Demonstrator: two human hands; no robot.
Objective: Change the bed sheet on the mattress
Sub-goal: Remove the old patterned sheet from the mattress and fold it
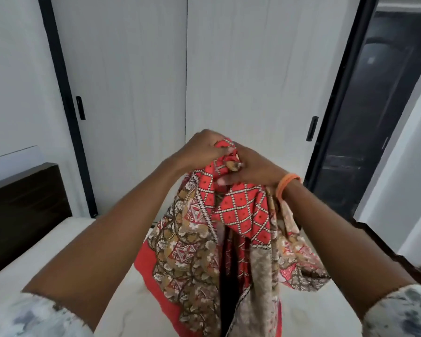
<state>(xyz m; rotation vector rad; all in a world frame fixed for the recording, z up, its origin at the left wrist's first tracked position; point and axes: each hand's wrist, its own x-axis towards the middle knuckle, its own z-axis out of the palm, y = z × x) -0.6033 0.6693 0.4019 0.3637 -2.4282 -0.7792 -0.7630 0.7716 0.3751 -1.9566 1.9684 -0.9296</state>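
Bedsheet (pixel 238 215), red patterned cotton: hung bunched above bare mattress (pixel 66 244). My left hand (pixel 202 148) and right hand (pixel 250 170) both clutched its gathered top. Judged light, limp, non-slippery; best held along a hem.

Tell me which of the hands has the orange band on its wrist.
The right hand, gripping the sheet; its wrist carries the orange band. The left hand has a bare wrist.
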